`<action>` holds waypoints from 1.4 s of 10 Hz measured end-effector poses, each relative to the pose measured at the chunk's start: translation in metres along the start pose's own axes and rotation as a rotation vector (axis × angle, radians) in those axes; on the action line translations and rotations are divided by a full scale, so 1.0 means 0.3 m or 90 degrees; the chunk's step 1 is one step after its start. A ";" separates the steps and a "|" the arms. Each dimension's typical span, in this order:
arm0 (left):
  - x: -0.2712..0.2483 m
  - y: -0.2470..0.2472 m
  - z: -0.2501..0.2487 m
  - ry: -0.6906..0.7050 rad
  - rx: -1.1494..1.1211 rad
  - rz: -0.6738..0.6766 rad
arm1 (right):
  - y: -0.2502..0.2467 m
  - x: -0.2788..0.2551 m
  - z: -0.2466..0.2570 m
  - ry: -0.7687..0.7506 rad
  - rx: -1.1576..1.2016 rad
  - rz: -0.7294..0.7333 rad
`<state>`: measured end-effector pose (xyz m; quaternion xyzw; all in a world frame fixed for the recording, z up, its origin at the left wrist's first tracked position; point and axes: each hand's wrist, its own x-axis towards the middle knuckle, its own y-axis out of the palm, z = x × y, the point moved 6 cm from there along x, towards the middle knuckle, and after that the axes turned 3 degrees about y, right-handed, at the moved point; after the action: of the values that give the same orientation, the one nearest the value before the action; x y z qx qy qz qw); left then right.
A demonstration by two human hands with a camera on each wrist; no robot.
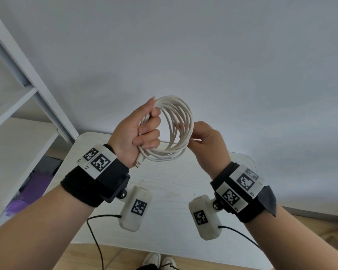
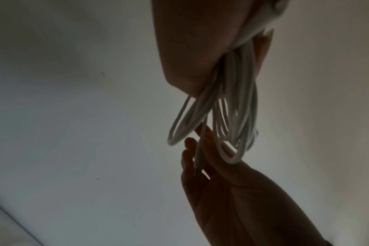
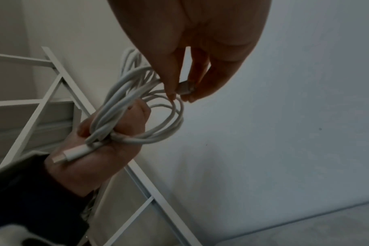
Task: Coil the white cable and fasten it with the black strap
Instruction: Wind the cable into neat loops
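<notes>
The white cable (image 1: 176, 121) is wound into several round loops held up in the air above the table. My left hand (image 1: 142, 131) grips one side of the coil in a fist, and one plug end (image 1: 138, 163) sticks out below the palm. My right hand (image 1: 201, 137) is at the coil's right side, thumb and fingertips pinching the other connector end (image 3: 184, 89). The coil (image 2: 228, 116) hangs from my left fist in the left wrist view. In the right wrist view the loops (image 3: 124, 106) pass through my left fist. No black strap shows in any view.
A small white table (image 1: 174, 191) with rounded corners stands below my hands. A white shelf frame (image 1: 27, 90) leans along the left wall. Purple things (image 1: 29, 191) lie on the floor at the left. Black wires hang from the wrist cameras, and white shoes (image 1: 160, 260) show at the bottom.
</notes>
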<state>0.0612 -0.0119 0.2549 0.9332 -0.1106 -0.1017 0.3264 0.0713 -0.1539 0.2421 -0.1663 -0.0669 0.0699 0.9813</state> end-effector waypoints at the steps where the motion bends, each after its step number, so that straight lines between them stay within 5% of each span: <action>1: 0.001 -0.001 0.002 0.004 0.007 -0.013 | 0.002 -0.005 -0.012 0.044 0.058 -0.014; 6: -0.007 -0.024 -0.003 0.006 0.066 -0.010 | 0.040 -0.041 -0.006 0.182 0.298 0.119; 8: -0.015 -0.013 0.013 -0.016 0.092 0.015 | 0.037 -0.033 0.020 0.144 0.195 0.094; 10: -0.018 -0.002 0.021 -0.038 0.062 0.055 | 0.047 -0.033 -0.008 0.143 0.253 0.045; 12: -0.024 -0.007 0.039 -0.058 -0.021 0.126 | 0.094 -0.056 -0.022 0.218 0.432 0.116; 14: -0.023 -0.018 0.047 -0.058 -0.014 0.108 | 0.097 -0.057 -0.021 0.180 0.425 0.016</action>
<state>0.0517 -0.0141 0.2415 0.9113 -0.2030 -0.1171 0.3385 0.0521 -0.1313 0.2246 0.1546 0.0980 0.0765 0.9801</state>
